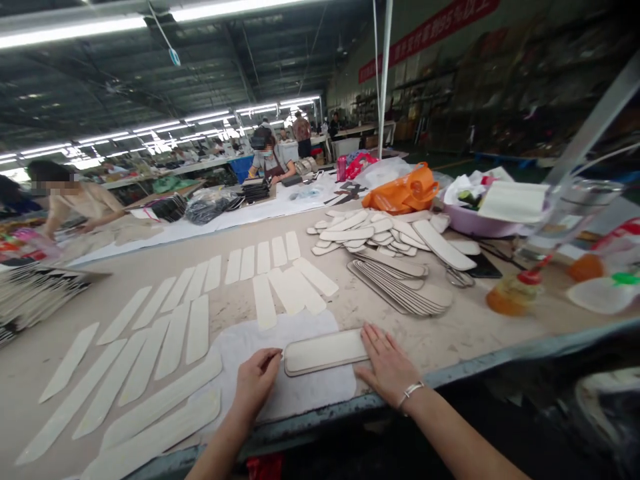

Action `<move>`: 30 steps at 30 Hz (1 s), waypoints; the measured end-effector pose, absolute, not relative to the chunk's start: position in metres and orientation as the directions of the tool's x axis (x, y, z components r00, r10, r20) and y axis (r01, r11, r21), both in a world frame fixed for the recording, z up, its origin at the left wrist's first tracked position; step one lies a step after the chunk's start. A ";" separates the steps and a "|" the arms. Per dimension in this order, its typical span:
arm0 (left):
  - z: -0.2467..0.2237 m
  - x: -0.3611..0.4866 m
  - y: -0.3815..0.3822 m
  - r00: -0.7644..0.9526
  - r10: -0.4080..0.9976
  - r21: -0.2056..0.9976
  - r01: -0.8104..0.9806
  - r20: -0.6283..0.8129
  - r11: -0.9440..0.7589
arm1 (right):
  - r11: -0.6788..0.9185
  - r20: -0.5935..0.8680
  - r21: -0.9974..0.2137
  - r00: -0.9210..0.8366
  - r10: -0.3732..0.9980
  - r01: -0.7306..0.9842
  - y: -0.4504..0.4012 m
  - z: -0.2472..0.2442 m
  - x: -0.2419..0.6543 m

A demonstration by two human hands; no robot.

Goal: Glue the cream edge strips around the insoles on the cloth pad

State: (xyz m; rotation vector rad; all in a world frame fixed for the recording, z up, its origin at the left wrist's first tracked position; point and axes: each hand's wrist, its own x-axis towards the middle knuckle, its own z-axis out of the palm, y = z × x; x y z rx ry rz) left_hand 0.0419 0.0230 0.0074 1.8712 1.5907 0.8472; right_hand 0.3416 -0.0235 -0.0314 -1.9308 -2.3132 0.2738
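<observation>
At table edge, on white cloth (300, 393): padded strip (325, 351); left hand (256, 387) curled, fingertips touching its left end; right hand (387, 363) spread flat at right end; probably light, flexible; take by ends.

**Little legible text in view**

A red banner (430, 30) hangs high on the far wall and carries white characters; only "95%" can be made out, and the rest is too blurred to read. No other label, brand or number is legible on the table or its goods.
</observation>
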 end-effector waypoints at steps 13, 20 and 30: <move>0.003 0.146 0.003 0.735 0.675 0.297 0.659 -0.061 -0.691 | 0.191 0.036 -0.232 -0.188 0.982 0.954 -0.023 -0.040 0.344; -0.006 0.050 -0.004 0.698 0.714 0.012 0.715 -0.055 -0.699 | 0.162 -0.001 -0.316 -0.171 0.985 0.935 -0.023 -0.033 0.345; -0.018 0.047 -0.003 0.705 0.709 0.001 0.709 0.023 -0.705 | -0.080 0.076 -0.500 0.135 0.988 0.863 -0.004 -0.013 0.348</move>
